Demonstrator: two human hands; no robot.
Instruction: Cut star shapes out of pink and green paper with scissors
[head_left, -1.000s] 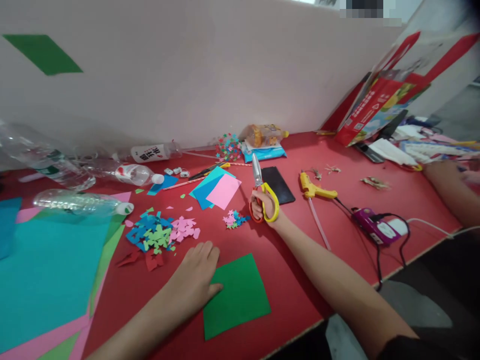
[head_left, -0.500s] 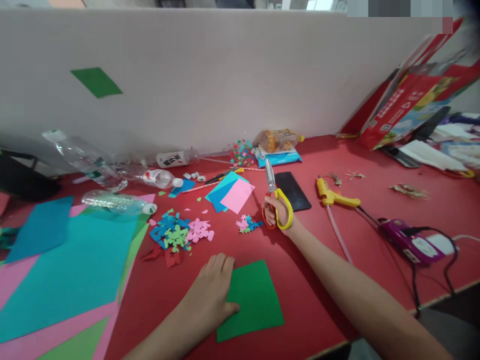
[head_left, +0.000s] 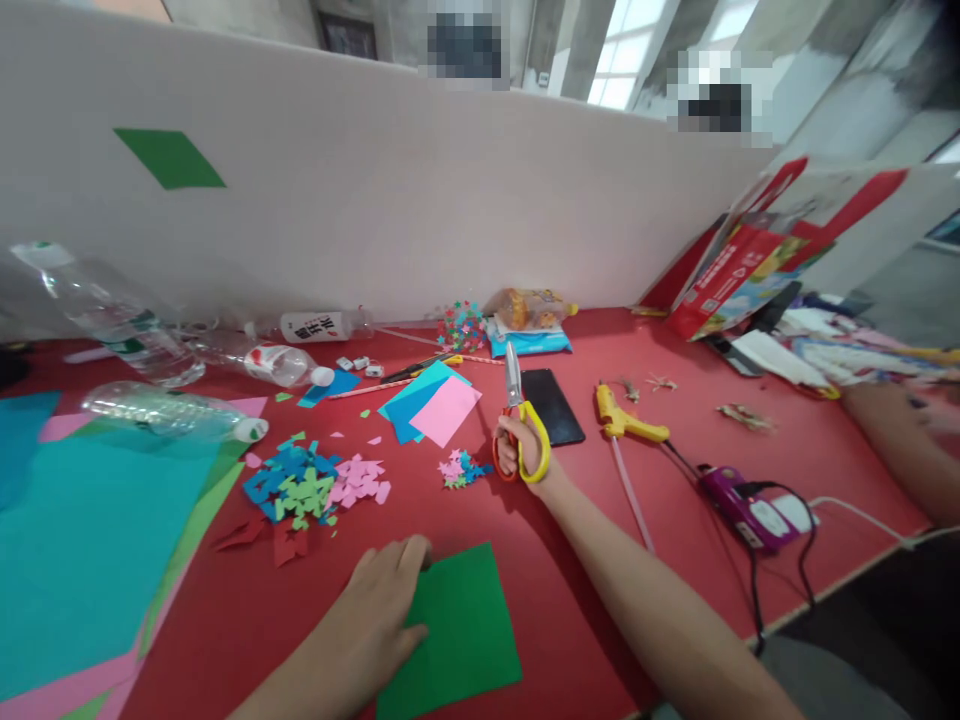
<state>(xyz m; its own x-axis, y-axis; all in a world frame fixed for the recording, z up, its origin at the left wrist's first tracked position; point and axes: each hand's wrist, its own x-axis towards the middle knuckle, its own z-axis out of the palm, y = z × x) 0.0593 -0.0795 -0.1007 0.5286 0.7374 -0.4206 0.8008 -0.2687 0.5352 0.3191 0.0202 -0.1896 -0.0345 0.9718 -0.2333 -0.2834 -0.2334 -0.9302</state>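
Yellow-and-red-handled scissors (head_left: pixel 535 440) are gripped in my right hand (head_left: pixel 517 450), which is closed round the handles. Their blades point up and away from me and look closed. Just left of them lies a small heap of pink, blue and green stars (head_left: pixel 463 468). My left hand (head_left: pixel 379 600) rests over the left edge of a green square sheet (head_left: pixel 465 630) on the table, thumb and fingers apart. Beyond that hand is a pile of blue, green and pink cut scraps (head_left: pixel 311 485), with red offcuts (head_left: pixel 289 545) on its near side.
Large coloured sheets (head_left: pixel 90 540) and plastic bottles (head_left: pixel 172 412) lie left. Behind the scissors are a black tablet-like slab (head_left: pixel 555 405) and stacked paper squares (head_left: pixel 446 410). At right are a yellow glue gun (head_left: pixel 630 415), a purple power strip (head_left: pixel 750 510) and another person's arm (head_left: pixel 892 450).
My view has swung to the right, so the table's things sit further left and another person's arm has come into sight. Both hands keep about the same places over the table.
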